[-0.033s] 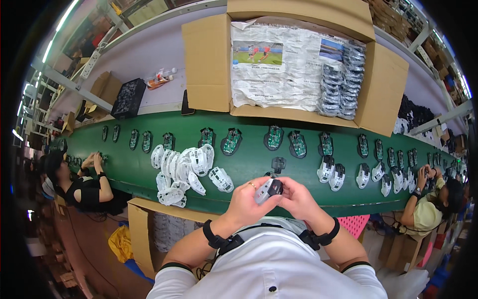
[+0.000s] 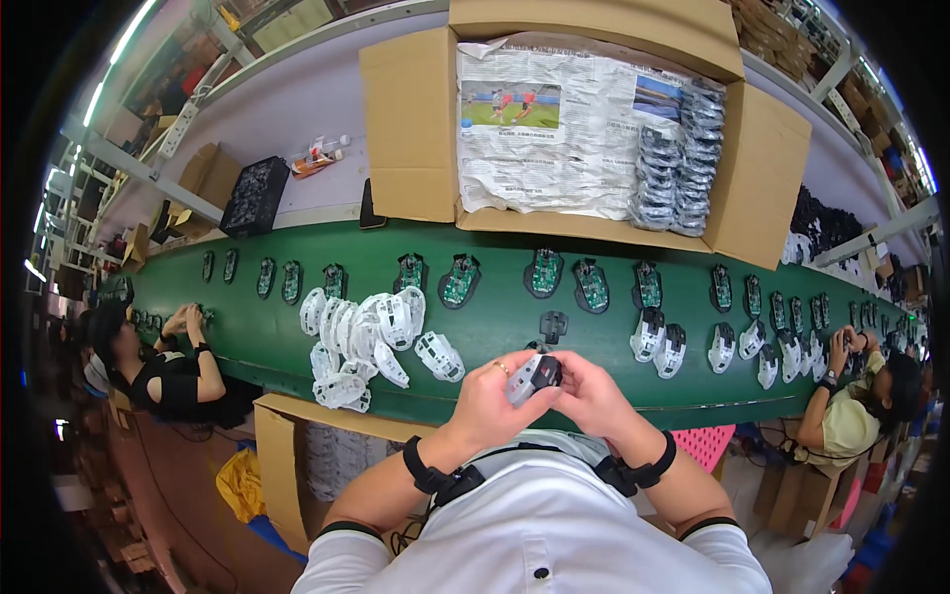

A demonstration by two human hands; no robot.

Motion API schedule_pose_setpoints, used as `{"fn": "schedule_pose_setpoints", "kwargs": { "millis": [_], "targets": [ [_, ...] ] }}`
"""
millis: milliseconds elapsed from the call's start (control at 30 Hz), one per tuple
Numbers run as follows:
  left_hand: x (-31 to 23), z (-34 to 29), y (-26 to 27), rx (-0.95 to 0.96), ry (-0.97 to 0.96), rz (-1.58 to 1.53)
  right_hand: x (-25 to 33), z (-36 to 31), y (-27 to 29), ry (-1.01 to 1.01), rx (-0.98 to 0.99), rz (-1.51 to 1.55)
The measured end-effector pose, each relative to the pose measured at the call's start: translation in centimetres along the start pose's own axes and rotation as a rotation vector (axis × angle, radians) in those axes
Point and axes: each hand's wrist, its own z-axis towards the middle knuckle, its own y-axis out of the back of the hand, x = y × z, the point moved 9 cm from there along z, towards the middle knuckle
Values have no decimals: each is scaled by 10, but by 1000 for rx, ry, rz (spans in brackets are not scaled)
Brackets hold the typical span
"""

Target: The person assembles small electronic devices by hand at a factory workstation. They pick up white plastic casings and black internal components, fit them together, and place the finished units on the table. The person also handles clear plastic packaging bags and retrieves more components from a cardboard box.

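Close in front of my body I hold a grey-and-black computer mouse shell (image 2: 535,380) between both hands. My left hand (image 2: 487,404) is closed on its left side, and a ring shows on one finger. From the other side my right hand (image 2: 592,394) grips it, with the thumb tip lying near the shell's lower edge. Fingers hide much of the underside. Just beyond my hands a small black part (image 2: 554,326) lies on the green bench (image 2: 505,346). To the left is a heap of white mouse shells (image 2: 354,332), with one white shell (image 2: 439,356) lying apart nearest my left hand.
Mouse bases with green circuit boards (image 2: 545,273) form a row across the bench. White-and-black shells (image 2: 670,351) lie to the right. Behind stands an open carton (image 2: 414,124) with wrapped stacks (image 2: 657,178). Co-workers sit at left (image 2: 168,381) and right (image 2: 841,421).
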Motion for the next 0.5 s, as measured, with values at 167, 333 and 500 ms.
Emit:
{"fn": "schedule_pose_setpoints", "kwargs": {
  "millis": [167, 333, 500],
  "targets": [
    [50, 3, -14, 26, 249, -373, -4, 14, 6, -112, -34, -57],
    [48, 4, -15, 149, 314, -207, -11, 9, -3, -152, -13, 70],
    [25, 4, -13, 101, 167, -72, -11, 9, 0, -213, -43, 159]
  ]
}}
